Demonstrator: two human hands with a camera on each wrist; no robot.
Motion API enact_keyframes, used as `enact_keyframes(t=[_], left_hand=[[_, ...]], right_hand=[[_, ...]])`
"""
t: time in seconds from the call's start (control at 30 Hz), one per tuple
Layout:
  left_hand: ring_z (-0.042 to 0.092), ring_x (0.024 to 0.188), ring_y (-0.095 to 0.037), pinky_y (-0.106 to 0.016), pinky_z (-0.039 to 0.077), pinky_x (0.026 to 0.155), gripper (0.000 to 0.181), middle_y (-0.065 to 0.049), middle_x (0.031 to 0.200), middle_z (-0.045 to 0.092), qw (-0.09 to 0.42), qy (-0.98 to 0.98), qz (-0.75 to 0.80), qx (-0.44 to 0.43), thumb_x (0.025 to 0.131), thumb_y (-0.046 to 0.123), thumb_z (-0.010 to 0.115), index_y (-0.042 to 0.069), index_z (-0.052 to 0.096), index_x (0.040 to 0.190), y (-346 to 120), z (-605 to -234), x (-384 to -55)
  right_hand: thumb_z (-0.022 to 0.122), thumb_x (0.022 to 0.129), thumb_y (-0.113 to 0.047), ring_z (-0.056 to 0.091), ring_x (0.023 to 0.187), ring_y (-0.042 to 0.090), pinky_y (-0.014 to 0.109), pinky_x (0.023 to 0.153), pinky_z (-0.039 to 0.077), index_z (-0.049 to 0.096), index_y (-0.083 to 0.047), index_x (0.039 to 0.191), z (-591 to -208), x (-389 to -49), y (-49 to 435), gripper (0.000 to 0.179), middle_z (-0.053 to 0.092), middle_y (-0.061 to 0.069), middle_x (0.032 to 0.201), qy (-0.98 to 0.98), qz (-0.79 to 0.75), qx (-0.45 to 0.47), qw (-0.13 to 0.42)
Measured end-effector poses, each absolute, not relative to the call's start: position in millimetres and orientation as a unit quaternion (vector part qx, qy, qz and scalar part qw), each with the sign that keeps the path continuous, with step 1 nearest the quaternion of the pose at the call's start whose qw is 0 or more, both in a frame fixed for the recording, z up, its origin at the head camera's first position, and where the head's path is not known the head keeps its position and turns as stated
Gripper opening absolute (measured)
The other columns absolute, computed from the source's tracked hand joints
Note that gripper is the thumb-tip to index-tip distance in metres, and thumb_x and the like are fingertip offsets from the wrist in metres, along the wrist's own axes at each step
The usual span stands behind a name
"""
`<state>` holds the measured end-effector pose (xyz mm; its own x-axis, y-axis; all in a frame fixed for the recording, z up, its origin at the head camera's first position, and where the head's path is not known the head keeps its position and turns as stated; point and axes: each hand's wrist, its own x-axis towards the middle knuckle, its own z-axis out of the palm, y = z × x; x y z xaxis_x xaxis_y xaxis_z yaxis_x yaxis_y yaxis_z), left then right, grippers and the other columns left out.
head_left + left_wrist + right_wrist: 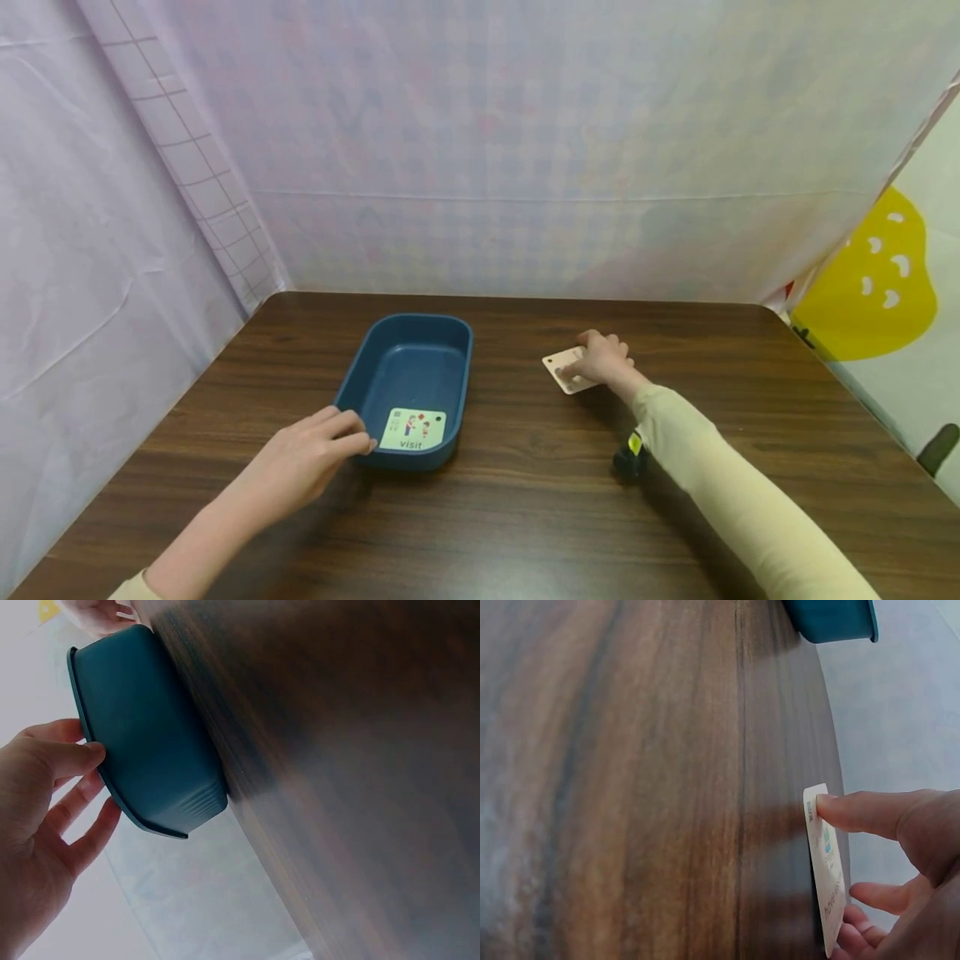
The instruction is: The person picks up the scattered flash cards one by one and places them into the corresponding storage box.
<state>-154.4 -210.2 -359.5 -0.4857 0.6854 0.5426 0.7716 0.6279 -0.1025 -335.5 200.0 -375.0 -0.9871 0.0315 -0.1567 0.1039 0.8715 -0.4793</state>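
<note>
My left hand point(318, 454) grips the near left corner of a blue plastic bin point(408, 379), its thumb on the outer side of the rim in the left wrist view. Inside the bin, at the near end, lies a pale flash card point(414, 429) printed with small figures and the word "visit". To the right, my right hand point(602, 360) holds a second flash card point(826, 862) by its edges, low over the table. The thumb presses one end while the other fingers curl at the side; part of that card is hidden under the hand.
The dark wood-grain table point(517, 517) bears everything. A small black object with a yellow-green mark point(630, 458) shows beneath the right sleeve. Pale curtains point(525, 167) hang behind and at the left; a yellow printed shape point(870, 283) is at the right.
</note>
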Motion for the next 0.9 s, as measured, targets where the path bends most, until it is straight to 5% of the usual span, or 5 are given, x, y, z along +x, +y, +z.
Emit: enact_keyframes(t=[0.43, 0.53, 0.6, 0.67, 0.9], left_hand=[[0.052, 0.082, -0.005, -0.016, 0.049, 0.063, 0.036, 0.012, 0.093, 0.058, 0.279, -0.857, -0.074, -0.426, 0.075, -0.002, 0.075, 0.024, 0.071, 0.099, -209.2, -359.6, -155.0], [0.052, 0.083, -0.005, -0.016, 0.048, 0.062, 0.017, 0.012, 0.094, 0.058, 0.282, -0.855, -0.076, -0.428, 0.097, 0.011, 0.059, 0.024, 0.07, 0.099, -209.3, -359.6, -155.4], [0.051, 0.083, -0.005, -0.016, 0.048, 0.062, 0.032, 0.012, 0.094, 0.058, 0.283, -0.854, -0.078, -0.43, 0.107, 0.023, 0.039, 0.024, 0.07, 0.099, -209.4, -359.7, -155.8], [0.051, 0.083, -0.004, -0.016, 0.048, 0.063, 0.046, 0.012, 0.094, 0.058, 0.285, -0.853, -0.08, -0.43, 0.108, 0.029, 0.025, 0.024, 0.07, 0.099, -209.4, -360.1, -156.1], [0.05, 0.081, -0.004, -0.015, 0.046, 0.062, 0.052, 0.012, 0.094, 0.058, 0.289, -0.852, -0.079, -0.43, 0.107, 0.032, 0.02, 0.024, 0.07, 0.099, -209.5, -361.2, -155.8]], right_hand=[[0.082, 0.076, -0.027, 0.035, 0.125, 0.051, 0.055, 0.104, 0.036, 0.044, 0.005, 0.141, -370.1, -335.2, 199.6, 0.082, 0.037, 0.035, 0.135, 0.965, -0.254, 0.004, 0.071], [0.081, 0.078, -0.029, 0.035, 0.126, 0.051, 0.055, 0.104, 0.036, 0.044, 0.006, 0.14, -368.1, -335.8, 200.6, 0.081, 0.037, 0.035, 0.137, 0.965, -0.247, 0.001, 0.083], [0.081, 0.079, -0.03, 0.035, 0.127, 0.05, 0.055, 0.104, 0.036, 0.044, 0.006, 0.14, -367.8, -337.1, 201.6, 0.08, 0.037, 0.034, 0.138, 0.966, -0.245, 0.0, 0.088], [0.08, 0.08, -0.032, 0.035, 0.127, 0.05, 0.055, 0.104, 0.037, 0.044, 0.006, 0.14, -367.7, -338.1, 202.6, 0.08, 0.036, 0.034, 0.139, 0.965, -0.244, 0.0, 0.094], [0.08, 0.081, -0.034, 0.036, 0.133, 0.047, 0.055, 0.109, 0.037, 0.045, 0.007, 0.139, -365.6, -340.6, 205.8, 0.079, 0.043, 0.031, 0.141, 0.962, -0.248, -0.026, 0.107]])
